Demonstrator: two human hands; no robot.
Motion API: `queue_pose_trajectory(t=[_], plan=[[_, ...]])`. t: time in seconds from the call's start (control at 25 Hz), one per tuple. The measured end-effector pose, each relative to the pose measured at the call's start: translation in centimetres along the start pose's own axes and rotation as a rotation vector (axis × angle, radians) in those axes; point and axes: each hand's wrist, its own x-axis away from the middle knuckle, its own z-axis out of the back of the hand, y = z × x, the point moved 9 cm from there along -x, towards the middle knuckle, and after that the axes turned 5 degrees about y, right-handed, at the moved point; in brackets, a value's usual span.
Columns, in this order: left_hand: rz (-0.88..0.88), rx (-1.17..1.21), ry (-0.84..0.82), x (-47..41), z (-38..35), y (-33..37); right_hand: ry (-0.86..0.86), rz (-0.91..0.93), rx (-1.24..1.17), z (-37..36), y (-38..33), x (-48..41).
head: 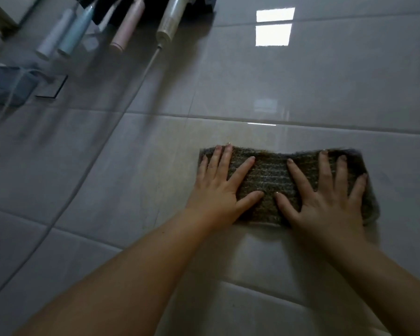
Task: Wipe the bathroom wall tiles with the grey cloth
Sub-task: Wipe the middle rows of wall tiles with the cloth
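Wiping is under way: the left hand (218,190) and right hand (325,197), fingers spread flat, press the grey ribbed cloth (269,175) against the glossy pale wall tiles (325,93). Next move likely requires sliding onto adjacent tiles under even pressure.

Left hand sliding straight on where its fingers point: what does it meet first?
Likely nothing: left hand slides off the cloth over bare tiles, right of the hanging toothbrushes.
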Motion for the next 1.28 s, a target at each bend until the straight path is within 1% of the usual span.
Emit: queue_pose_trajectory(t=[0.12, 0.16, 0.24, 0.32, 0.4, 0.52, 0.6, 0.68, 0.76, 0.84, 0.96, 1.16, 1.28], plan=[[-0.078, 0.014, 0.013, 1.8, -0.4, 1.3, 0.074, -0.037, -0.047, 0.5, -0.5, 2.7], [-0.114, 0.009, 0.007, 2.9, -0.6, 1.4, 0.090, -0.012, -0.060, 0.6, -1.4, 4.1], [-0.159, -0.006, 0.005, 3.5, -0.6, 0.7, 0.062, 0.077, -0.062, 0.3, -3.0, 4.9], [-0.165, -0.007, -0.003, 2.0, 0.0, -0.1, 0.040, 0.120, -0.019, 0.0, -2.8, 2.8], [-0.148, 0.018, -0.013, -0.7, 0.5, 0.2, 0.033, 0.046, 0.022, 0.2, -0.7, 0.1], [-0.189, 0.043, -0.016, -5.0, 1.0, 3.3, -0.022, -0.149, 0.089, 0.4, 3.4, -1.4], [-0.246, 0.027, -0.014, -7.2, 1.3, 5.3, -0.078, -0.241, 0.073, 0.5, 4.3, -1.5], [-0.284, -0.004, -0.009, -8.9, 2.0, 5.4, -0.095, -0.315, 0.060, 0.8, 3.7, -2.0], [-0.287, -0.019, -0.009, -9.9, 2.6, 3.3, -0.095, -0.347, 0.055, 0.9, 2.2, -3.4], [-0.274, -0.030, -0.015, -10.4, 3.3, 0.1, -0.086, -0.323, 0.053, 0.7, 0.0, -5.2], [-0.210, -0.035, -0.024, -10.5, 4.3, -5.2, -0.069, -0.235, 0.055, 0.1, -4.0, -7.8], [-0.068, -0.048, -0.015, -9.2, 4.9, -13.7, -0.100, -0.073, 0.032, -1.2, -12.2, -10.9], [-0.019, -0.044, -0.023, -7.4, 4.7, -16.9, -0.123, -0.037, 0.006, -1.6, -15.2, -10.7]])
